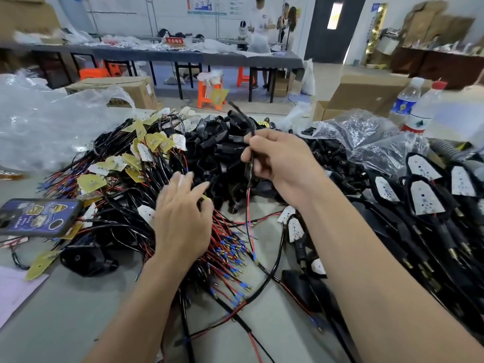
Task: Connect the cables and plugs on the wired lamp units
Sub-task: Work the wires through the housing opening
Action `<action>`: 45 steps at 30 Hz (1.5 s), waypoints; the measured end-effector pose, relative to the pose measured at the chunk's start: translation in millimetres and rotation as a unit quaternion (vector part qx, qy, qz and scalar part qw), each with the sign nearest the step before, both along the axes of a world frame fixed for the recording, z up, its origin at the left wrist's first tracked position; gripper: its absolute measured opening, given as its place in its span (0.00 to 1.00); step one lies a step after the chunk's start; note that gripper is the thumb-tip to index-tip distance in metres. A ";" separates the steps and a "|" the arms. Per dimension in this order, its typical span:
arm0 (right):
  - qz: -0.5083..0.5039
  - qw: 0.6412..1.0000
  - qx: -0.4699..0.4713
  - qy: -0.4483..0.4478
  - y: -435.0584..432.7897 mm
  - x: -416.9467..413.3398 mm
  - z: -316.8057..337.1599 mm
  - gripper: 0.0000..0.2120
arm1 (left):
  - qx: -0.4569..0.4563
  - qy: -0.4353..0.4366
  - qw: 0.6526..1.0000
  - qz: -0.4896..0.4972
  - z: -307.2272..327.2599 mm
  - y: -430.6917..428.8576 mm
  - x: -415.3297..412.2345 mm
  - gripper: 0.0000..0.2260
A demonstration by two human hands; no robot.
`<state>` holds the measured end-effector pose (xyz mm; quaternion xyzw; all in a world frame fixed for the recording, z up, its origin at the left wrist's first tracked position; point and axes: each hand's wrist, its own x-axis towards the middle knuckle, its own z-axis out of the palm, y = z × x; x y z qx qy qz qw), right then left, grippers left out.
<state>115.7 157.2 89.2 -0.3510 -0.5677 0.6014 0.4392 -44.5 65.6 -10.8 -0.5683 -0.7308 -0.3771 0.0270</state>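
Head view: right hand [280, 163] pinches thin black cable [248, 200], left hand [180, 218] splayed over wires [225, 247]

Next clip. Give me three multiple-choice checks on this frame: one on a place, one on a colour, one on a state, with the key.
1. Where does the phone lie?
A. On the table, left of the wire pile
B. On a cardboard box
C. Under the right forearm

2. What colour are the sleeves on the ends of the red wires?
A. Green
B. Blue
C. White

3. What is the right hand doing?
A. Resting flat on the table
B. Pinching a black cable
C. Gripping a bottle

Key:
1 A: the phone lies flat at the table's left side, beside the pile.
2 B: blue sleeves show in the bundle beside the left hand.
3 B: thumb and fingers close on the cable, which sticks up above them.
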 end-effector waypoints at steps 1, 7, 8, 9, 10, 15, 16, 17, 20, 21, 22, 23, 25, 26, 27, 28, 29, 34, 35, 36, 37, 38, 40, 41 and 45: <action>-0.005 1.000 0.000 0.016 0.1 5.1 0.5 0.07 | 0.039 -0.117 0.991 -0.055 9.9 -2.4 10.8 0.15; -0.109 0.982 -0.035 0.152 2.4 18.6 -12.9 0.09 | -0.050 -0.484 0.840 -0.241 28.9 1.8 71.3 0.12; -0.134 0.978 -0.029 0.160 4.6 22.0 -14.6 0.09 | -0.040 -0.482 0.847 -0.220 23.2 5.8 71.7 0.13; -0.147 0.978 -0.017 0.149 5.4 25.3 -16.9 0.08 | -0.022 -0.473 0.860 -0.193 17.6 10.2 70.4 0.14; -0.142 0.983 -0.005 0.119 4.8 27.6 -20.6 0.08 | -0.007 -0.454 0.874 -0.170 13.1 14.4 68.0 0.15; 0.001 0.999 -0.038 0.026 -9.9 25.8 -52.1 0.11 | -0.138 -0.211 0.952 -0.172 7.9 26.1 53.8 0.12; -0.022 0.999 -0.035 0.027 -9.5 27.6 -56.6 0.11 | -0.168 -0.184 0.951 -0.186 10.8 25.6 48.5 0.08; -0.059 0.998 -0.026 0.026 -8.6 30.9 -60.5 0.12 | -0.175 -0.206 0.939 -0.213 14.9 25.0 42.3 0.06; -0.148 0.989 0.013 0.019 -7.8 41.0 -71.1 0.13 | -0.073 -0.329 0.918 -0.211 21.3 33.7 23.4 0.19; -0.153 0.988 0.023 0.014 -9.7 41.7 -74.4 0.13 | -0.035 -0.287 0.943 -0.164 18.6 41.7 20.4 0.17; -0.149 0.988 0.028 0.007 -12.7 40.9 -77.6 0.13 | -0.028 -0.181 0.977 -0.109 14.1 49.5 19.8 0.15; -0.138 0.990 0.032 0.000 -16.0 38.9 -80.1 0.12 | -0.043 -0.037 0.997 -0.053 6.8 56.0 20.5 0.16; -0.118 0.992 0.032 -0.001 -20.9 34.5 -83.6 0.11 | -0.126 0.173 0.977 0.011 -10.2 61.7 27.7 0.26; -0.111 0.993 0.031 0.001 -22.7 32.6 -84.3 0.11 | -0.153 0.208 0.966 0.019 -17.7 62.4 30.0 0.31; -0.106 0.994 0.030 0.002 -23.9 30.7 -84.4 0.10 | -0.152 0.217 0.964 0.024 -24.4 63.6 29.8 0.32; -0.104 0.994 0.031 0.003 -24.9 29.3 -84.9 0.10 | -0.141 0.210 0.967 0.028 -27.8 64.6 28.9 0.31; -0.105 0.994 0.032 0.002 -25.7 28.6 -85.7 0.10 | -0.125 0.207 0.970 0.030 -30.4 66.3 26.9 0.27; -0.093 0.995 0.034 -0.023 -28.3 27.1 -90.8 0.10 | -0.140 0.234 0.961 0.052 -27.3 69.2 30.1 0.19; -0.085 0.996 0.031 -0.026 -28.9 27.4 -92.0 0.10 | -0.140 0.236 0.960 0.060 -27.2 69.3 31.1 0.18; -0.078 0.996 0.028 -0.028 -30.3 27.8 -93.3 0.10 | -0.141 0.231 0.960 0.068 -26.3 68.4 32.1 0.18; -0.069 0.997 0.025 -0.030 -31.7 28.0 -93.8 0.09 | -0.140 0.224 0.962 0.073 -26.0 68.2 32.2 0.16; -0.058 0.998 0.022 -0.030 -33.1 28.1 -94.1 0.08 | -0.136 0.215 0.964 0.072 -26.0 68.2 31.6 0.14; -0.034 0.999 0.012 -0.024 -35.7 29.1 -94.5 0.07 | -0.132 0.183 0.972 0.059 -25.7 66.4 29.8 0.09; -0.023 0.999 0.007 -0.023 -36.8 29.4 -94.7 0.08 | -0.120 0.166 0.977 0.053 -25.1 64.7 29.7 0.08; -0.008 0.998 0.027 -0.064 -38.5 29.6 -93.9 0.08 | 0.071 0.072 0.994 0.033 -11.5 47.7 36.3 0.05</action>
